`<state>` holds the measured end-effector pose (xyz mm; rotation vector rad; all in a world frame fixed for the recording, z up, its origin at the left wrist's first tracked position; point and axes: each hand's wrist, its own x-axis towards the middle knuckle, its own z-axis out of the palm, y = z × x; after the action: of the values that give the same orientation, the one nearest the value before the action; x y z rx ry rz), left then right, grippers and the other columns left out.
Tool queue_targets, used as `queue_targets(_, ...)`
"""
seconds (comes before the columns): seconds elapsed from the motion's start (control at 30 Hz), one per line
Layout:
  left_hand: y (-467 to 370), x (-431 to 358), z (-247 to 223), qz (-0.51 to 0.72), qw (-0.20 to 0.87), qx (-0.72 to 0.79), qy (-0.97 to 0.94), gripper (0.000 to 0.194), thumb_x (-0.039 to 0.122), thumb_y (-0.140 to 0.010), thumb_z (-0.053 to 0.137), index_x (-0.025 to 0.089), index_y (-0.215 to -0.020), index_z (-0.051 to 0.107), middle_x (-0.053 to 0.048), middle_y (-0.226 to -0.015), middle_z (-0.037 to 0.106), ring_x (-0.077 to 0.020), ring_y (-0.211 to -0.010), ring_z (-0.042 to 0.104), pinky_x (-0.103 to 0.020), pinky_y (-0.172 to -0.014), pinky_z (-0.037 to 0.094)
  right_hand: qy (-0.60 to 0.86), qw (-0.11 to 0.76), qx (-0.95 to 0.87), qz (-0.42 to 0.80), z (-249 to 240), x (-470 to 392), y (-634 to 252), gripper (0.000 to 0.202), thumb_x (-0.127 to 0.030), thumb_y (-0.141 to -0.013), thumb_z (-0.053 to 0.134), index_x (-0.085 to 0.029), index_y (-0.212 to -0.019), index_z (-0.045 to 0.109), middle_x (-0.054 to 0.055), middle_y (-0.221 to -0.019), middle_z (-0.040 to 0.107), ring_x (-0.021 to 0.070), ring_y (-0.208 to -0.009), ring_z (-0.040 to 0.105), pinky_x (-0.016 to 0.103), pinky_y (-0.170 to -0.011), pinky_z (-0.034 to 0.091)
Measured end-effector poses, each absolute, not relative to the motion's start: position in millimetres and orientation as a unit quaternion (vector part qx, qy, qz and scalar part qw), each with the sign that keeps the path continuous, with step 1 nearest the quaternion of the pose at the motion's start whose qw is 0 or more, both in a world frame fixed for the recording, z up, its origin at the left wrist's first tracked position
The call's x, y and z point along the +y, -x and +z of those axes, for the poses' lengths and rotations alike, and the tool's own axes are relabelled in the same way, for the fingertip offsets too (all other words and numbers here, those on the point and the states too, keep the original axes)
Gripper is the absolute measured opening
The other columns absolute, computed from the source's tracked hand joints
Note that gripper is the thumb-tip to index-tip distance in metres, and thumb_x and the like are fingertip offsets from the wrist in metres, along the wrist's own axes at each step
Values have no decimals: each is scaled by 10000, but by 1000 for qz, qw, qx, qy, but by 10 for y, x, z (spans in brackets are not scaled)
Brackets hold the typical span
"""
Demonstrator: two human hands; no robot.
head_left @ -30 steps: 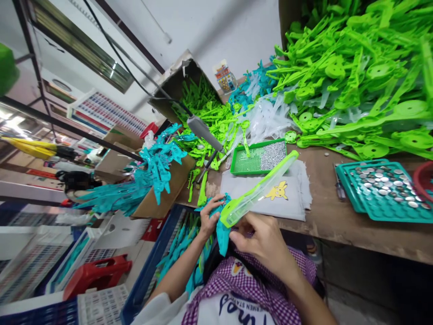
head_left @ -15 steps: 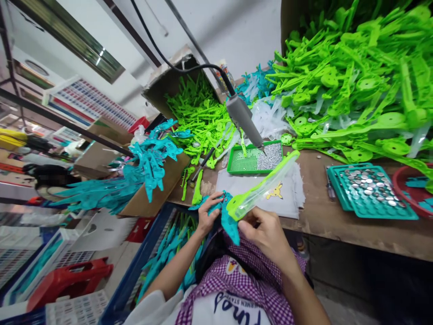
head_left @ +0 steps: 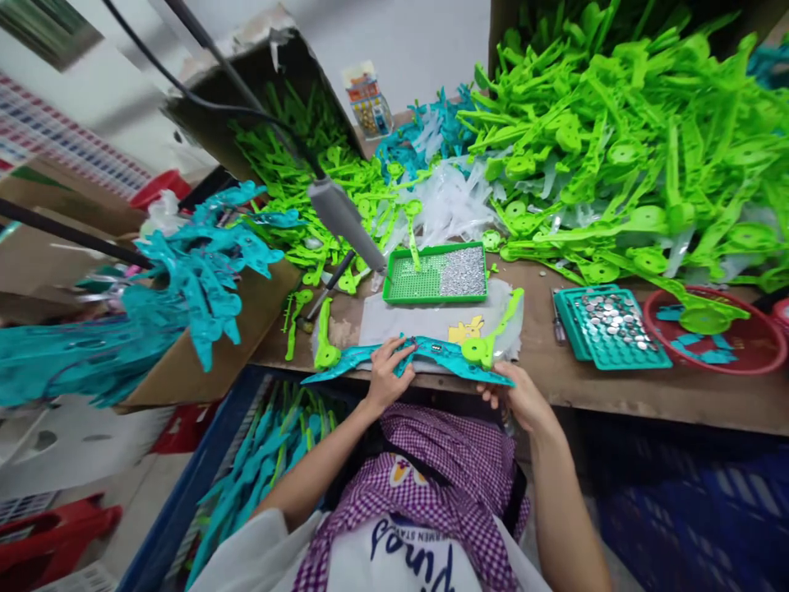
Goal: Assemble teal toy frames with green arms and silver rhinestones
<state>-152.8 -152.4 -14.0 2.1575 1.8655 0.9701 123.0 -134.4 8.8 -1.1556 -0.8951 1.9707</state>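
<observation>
The left green arm point(head_left: 325, 349) could swing or slip, since neither of the hands steadies that end of the blue piece point(head_left: 440, 350), which lies along the desk's point(head_left: 616, 395) front edge. The left hand point(head_left: 388, 374) grips its middle, where a careless lift could knock the green tray point(head_left: 431, 300). The right green arm point(head_left: 477, 351) could twist if the right hand point(head_left: 523, 399), holding the tip, pulls unevenly.

Soft, even light of moderate brightness falls on the counter point(head_left: 607, 403), its source out of sight. Blurred grey bands of shadow cross the pale wall point(head_left: 425, 49), and the space under the counter sinks into near-black. Small glints sit on the metal discs point(head_left: 616, 316) and the glossy blue plastic point(head_left: 203, 238). The left edge smears and stretches with wide-angle distortion; the middle is fairly sharp, fine print soft.
</observation>
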Motion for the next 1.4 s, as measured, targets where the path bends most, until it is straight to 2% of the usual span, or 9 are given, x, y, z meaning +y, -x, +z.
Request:
queue_targets(0.1,1503,-1508,-164,305,46,616,-724,333,221,-783,596,231,-1098,704,-105,-1235,644,-284,-1204,542,-473,-1015,364,491,294,-328,751,92,-1297,-1348,325,-449,-823,499,-143,-763,591,92,-680,682,132,-505,593,225,-405,426)
queue_targets(0.2,1492,-1511,-174,290,36,609,-737,350,217,-787,604,226,-1126,692,-117,-1255,626,-298,-1219,527,-471,-1004,359,579,266,-378,672,119,-1299,-1542,369,-458,-846,482,-132,-923,638,98,-736,693,169,-572,645,254,-440,461)
queue_targets(0.4,1512,-1528,-188,288,28,596,-749,366,221,-797,608,234,-1158,673,-123,-1274,606,-303,-1222,520,-451,-996,353,754,254,-558,237,429,-1539,-1436,420,-443,-927,401,-158,-1086,665,150,-1039,711,244,-890,680,375,-803,506)
queue_targets(0.53,1513,-1527,-192,283,6,582,-763,377,226,-803,611,215,-1177,657,-137,-1278,598,-299,-1222,519,-438,-984,367,640,280,-703,131,373,-1618,-922,402,-388,-951,414,-179,-1241,598,114,-1286,628,244,-1229,543,433,-1083,348)
queue_targets(0.67,1450,-1503,-180,269,6,601,-753,368,214,-812,595,219,-1175,653,-127,-1300,584,-285,-1238,506,-431,-989,368,650,235,-722,32,27,-1527,-745,440,-379,-953,440,-196,-1345,522,89,-1352,589,261,-1290,499,531,-1152,204)
queue_targets(0.83,1376,-1455,-129,253,16,610,-750,376,240,-829,590,217,-1201,640,-129,-1337,560,-287,-1260,485,-432,-998,348,632,220,-743,-15,-177,-1402,-908,416,-335,-967,420,-194,-1342,531,66,-1359,583,228,-1295,506,476,-1163,227)
queue_targets(1.07,1414,-1500,-104,246,-13,611,-752,407,334,-871,583,275,-1273,604,-119,-1381,539,-287,-1283,477,-470,-1046,243,620,190,-762,-9,-22,-1447,-933,462,-356,-976,392,-260,-1427,409,63,-1412,528,268,-1366,420,648,-1139,-4)
queue_targets(1.17,1402,-1506,-124,244,-20,618,-747,389,330,-880,579,284,-1265,613,-116,-1375,549,-285,-1278,486,-471,-1056,217,619,245,-746,11,131,-1425,-791,410,-329,-964,426,-260,-1362,499,70,-1407,537,251,-1378,407,599,-1154,103)
queue_targets(1.4,1390,-1486,-124,249,-28,619,-745,371,320,-888,571,287,-1254,619,-112,-1369,557,-281,-1275,493,-476,-1051,218,608,384,-674,171,480,-879,-395,313,-335,-939,449,-207,-1116,674,89,-1152,704,216,-1111,630,468,-1045,392)
